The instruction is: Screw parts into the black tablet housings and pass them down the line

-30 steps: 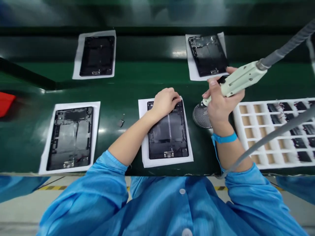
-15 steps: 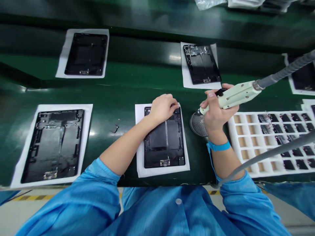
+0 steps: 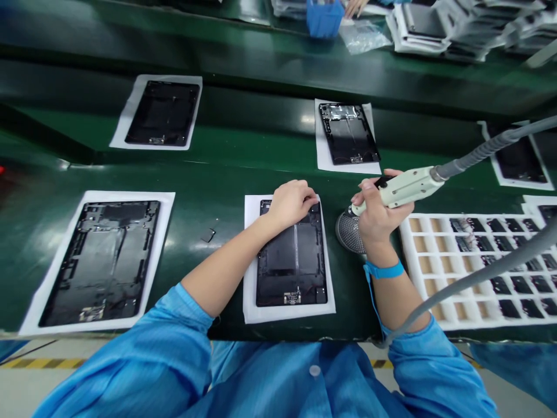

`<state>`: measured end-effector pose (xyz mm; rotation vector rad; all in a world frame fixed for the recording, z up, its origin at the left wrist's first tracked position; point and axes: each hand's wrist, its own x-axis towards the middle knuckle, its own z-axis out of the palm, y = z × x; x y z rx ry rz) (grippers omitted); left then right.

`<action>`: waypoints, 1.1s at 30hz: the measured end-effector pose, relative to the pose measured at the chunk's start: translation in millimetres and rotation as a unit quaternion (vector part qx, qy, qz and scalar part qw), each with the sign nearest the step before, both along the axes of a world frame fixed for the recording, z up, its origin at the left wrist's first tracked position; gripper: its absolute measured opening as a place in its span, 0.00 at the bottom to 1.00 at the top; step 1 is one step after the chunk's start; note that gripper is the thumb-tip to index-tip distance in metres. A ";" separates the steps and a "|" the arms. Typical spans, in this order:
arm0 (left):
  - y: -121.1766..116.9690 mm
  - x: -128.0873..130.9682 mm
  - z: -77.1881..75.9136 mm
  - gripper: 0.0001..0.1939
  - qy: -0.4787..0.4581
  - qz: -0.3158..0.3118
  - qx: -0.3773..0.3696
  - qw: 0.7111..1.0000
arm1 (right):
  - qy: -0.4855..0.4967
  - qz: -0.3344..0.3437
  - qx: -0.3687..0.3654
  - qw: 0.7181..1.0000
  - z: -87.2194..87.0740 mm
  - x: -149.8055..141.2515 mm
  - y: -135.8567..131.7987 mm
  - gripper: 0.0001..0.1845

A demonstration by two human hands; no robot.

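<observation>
The left hand lay palm down with its fingers together and curled over the top edge of a black tablet housing. Whether those fingers pinched the edge could not be told. The housing lay flat on a white paper sheet, directly below the left palm and forearm. The right hand was closed around a pale green handheld gun, thumb and fingers wrapped on its body, its nose pointing down and left. A round mesh disc sat just below the nose, partly behind the right hand. A blue wristband circled the right wrist.

Left of the left hand lay a small dark piece on the green belt, and beyond it a second housing on its own sheet. Right of the right hand stood a white tray, its cells holding dark parts toward the far right. A grey hose ran from the gun's rear end.

Farther from both hands lay three more housings on sheets. On the far bench, a co-worker's hand was beside a blue bin.
</observation>
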<state>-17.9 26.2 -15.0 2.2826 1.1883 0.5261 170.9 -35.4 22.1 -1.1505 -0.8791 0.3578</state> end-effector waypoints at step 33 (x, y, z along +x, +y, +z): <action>-2.7 1.8 7.4 0.09 -0.004 -0.024 -0.005 1.000 | -0.037 0.079 -0.002 0.996 -5.3 -44.4 30.9 0.25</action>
